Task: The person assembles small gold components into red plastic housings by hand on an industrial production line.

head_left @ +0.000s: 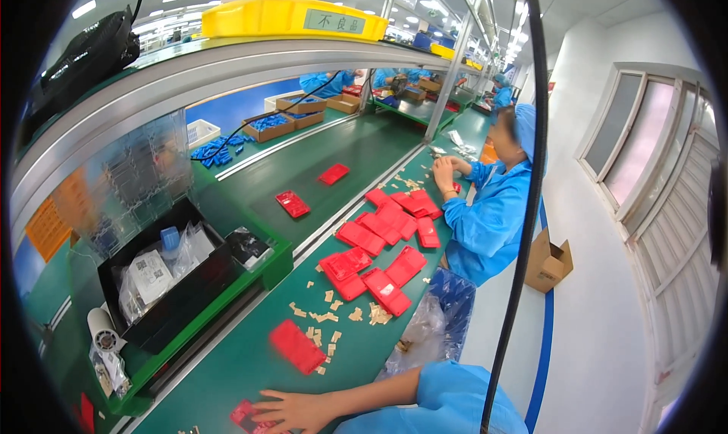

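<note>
My right hand [299,413] reaches in from the lower right in a blue sleeve. Its fingers are bent over a red plastic case [241,413] with a dark part, at the bottom edge of the view; the thumb is hidden. My left hand is out of view. Just beyond my right hand, a red rectangular case [296,347], slightly blurred, is at the green work surface. Small tan pieces [322,316] lie scattered past it. Farther off, several red cases [387,290] lie in a loose, overlapping pile.
A green conveyor belt [265,172] carries two red cases. At left, a green tray holds a black box [163,335] with bagged parts. A co-worker in blue [493,206] works ahead. A bag-lined blue bin [447,313] stands right of the table; a black cable [523,229] hangs in front.
</note>
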Demonstrator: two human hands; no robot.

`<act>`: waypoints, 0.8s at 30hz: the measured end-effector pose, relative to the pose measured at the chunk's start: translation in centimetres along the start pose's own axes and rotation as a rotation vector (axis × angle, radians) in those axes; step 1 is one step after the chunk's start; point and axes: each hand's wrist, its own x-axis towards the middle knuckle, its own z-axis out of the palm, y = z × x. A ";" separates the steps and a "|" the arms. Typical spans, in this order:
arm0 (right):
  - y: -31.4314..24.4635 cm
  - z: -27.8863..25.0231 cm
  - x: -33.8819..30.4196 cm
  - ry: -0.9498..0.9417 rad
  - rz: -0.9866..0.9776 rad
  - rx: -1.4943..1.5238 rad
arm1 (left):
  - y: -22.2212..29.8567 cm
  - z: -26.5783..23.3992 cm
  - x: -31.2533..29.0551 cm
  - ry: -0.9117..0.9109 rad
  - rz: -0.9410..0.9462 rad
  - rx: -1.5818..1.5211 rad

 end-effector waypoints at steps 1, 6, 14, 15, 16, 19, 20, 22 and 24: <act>0.6 0.7 -0.1 -0.031 0.028 0.026 | 0.3 -0.3 0.3 0.034 0.143 0.144; 3.1 -0.3 -0.7 -0.031 0.085 -0.081 | 3.4 -2.4 -1.1 0.001 0.204 0.382; 4.3 -2.2 -2.1 -0.137 0.182 -0.078 | -1.0 -2.5 -0.2 -0.242 -0.005 0.245; 4.5 -1.8 -2.1 -0.128 0.141 -0.030 | -1.4 -2.4 -0.3 -0.228 0.099 0.355; 4.6 -1.6 -1.6 -0.117 0.095 0.026 | -2.0 -2.6 -0.5 -0.213 0.199 0.471; 4.0 -4.3 -0.3 -0.100 0.153 -0.184 | -4.9 -1.7 -1.3 0.177 -0.023 0.191; 3.9 -5.5 -1.6 0.074 0.246 -0.310 | -1.4 -0.2 -0.8 0.297 -0.099 -0.019; 4.0 -6.7 -2.9 0.085 0.536 -0.342 | 1.7 -0.9 0.2 0.242 -0.031 0.151; 4.5 -5.5 -4.5 0.021 0.576 -0.293 | 3.7 -1.2 0.1 0.343 -0.037 0.156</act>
